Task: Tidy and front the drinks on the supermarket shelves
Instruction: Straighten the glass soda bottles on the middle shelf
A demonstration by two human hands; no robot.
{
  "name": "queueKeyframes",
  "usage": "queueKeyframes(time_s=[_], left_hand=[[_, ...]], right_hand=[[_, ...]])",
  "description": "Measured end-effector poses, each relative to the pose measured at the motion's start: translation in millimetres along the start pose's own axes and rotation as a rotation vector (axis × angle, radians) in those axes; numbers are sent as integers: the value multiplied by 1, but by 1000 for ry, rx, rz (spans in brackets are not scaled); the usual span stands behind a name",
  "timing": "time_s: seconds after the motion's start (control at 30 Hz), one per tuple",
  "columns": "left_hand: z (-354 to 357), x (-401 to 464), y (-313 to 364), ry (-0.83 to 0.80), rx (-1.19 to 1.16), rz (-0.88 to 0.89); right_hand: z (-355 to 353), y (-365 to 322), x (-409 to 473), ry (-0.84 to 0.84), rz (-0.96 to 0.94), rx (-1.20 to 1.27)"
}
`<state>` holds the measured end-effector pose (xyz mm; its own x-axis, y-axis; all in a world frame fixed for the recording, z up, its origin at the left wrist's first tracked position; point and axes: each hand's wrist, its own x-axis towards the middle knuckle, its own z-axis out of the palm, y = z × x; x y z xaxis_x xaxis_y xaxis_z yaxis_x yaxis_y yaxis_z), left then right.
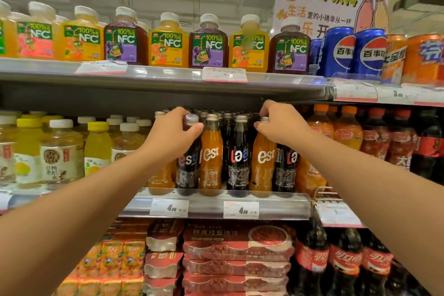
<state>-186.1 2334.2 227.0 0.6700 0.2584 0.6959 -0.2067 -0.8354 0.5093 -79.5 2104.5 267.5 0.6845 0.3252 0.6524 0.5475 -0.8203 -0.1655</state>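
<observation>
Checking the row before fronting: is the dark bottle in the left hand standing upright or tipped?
Slightly tipped. The dark bottle leans a little right at the top, while the left hand grips its neck; its base sits on the shelf.

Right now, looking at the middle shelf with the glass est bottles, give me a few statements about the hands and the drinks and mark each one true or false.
1. The left hand grips the neck of a dark cola glass bottle with a silver cap. True.
2. The right hand rests on a blue Pepsi can. False: it holds the top of an orange glass est bottle on the middle shelf; the blue Pepsi cans stand on the top shelf.
3. The front row of est bottles alternates dark and orange. True.
4. The square NFC juice bottles with white caps stand on the bottom shelf. False: they are on the top shelf.
5. Both white price tags under the est bottles read 4.00. True.
</observation>
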Motion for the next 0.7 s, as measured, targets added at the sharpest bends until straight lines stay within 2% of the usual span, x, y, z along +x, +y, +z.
queueKeyframes(time_s=[0.13, 0.27, 0.47, 0.7], left_hand=[[0, -2, 1, -8, -15, -37], [-1, -6, -1, 14, -39, -54], [-4, -22, -7, 149, -97, 11], [-35, -34, 2, 295, -240, 87]], right_hand=[[-1, -1, -6, -93, 37, 53], [2, -1, -17, -49, 92, 118], [-3, -3, -37, -18, 202, 179], [-25, -23, -70, 172, 18, 212]])
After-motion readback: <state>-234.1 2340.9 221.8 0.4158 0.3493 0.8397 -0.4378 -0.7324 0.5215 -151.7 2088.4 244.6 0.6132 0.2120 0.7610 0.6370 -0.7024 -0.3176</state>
